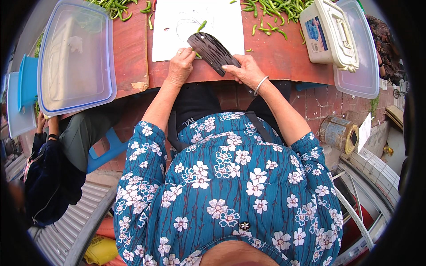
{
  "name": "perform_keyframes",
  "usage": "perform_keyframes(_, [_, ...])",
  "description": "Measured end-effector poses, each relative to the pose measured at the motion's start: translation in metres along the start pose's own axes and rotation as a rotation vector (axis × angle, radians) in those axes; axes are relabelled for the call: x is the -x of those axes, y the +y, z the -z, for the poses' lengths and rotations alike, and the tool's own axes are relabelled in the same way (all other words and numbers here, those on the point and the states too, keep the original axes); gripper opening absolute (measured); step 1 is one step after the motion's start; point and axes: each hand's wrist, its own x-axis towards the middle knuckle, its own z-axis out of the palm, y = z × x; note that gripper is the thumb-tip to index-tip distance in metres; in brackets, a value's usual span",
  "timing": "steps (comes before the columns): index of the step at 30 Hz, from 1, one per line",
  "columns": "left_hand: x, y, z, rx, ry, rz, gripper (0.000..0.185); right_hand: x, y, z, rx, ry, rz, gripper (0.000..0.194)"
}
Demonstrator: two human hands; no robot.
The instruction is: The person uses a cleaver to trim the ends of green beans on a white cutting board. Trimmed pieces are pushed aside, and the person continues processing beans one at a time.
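Note:
My right hand (244,69) grips the near end of a dark, wood-patterned cleaver-like blade (213,51), its broad rounded end pointing up and left over a white board (166,36). At the board's near edge is my left hand (182,65), fingertips pinched together beside the blade; a bit of green chili shows by them. Another green chili (201,26) lies on the board just beyond the blade. A small dark red piece (166,29) and drawn-looking lines are on the board's left half. The handle is mostly hidden by my right hand.
Green chilies lie in piles at the back left (113,6) and back right (289,10) of the red table (129,63). A translucent lidded box (76,60) stands left, a white lidded box (318,36) right. A person (53,179) sits at the left; a rusty can (339,134) stands lower right.

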Motion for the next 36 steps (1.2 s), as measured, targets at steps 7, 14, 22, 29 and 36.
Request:
perform_keyframes(7, [0.000, 0.001, -0.002, -0.013, 0.059, -0.002, 0.016, -0.011, -0.002, -0.018, 0.208, 0.172, 0.152, 0.029])
perform_keyframes(14, [-0.001, 0.001, -0.001, -0.008, 0.026, 0.022, 0.015, -0.014, -0.003, -0.017, 0.299, 0.206, 0.266, 0.025])
perform_keyframes(22, [0.000, -0.001, -0.002, -0.022, 0.021, 0.030, 0.018, -0.025, -0.010, -0.021, 0.131, 0.166, 0.230, 0.023])
perform_keyframes(29, [0.001, -0.001, -0.004, -0.019, 0.035, 0.039, 0.019, -0.027, -0.009, -0.014, 0.293, 0.133, 0.212, 0.025])
perform_keyframes(36, [-0.003, 0.001, 0.001, -0.035, -0.022, -0.008, 0.019, -0.025, 0.005, -0.018, 0.237, 0.148, 0.206, 0.024])
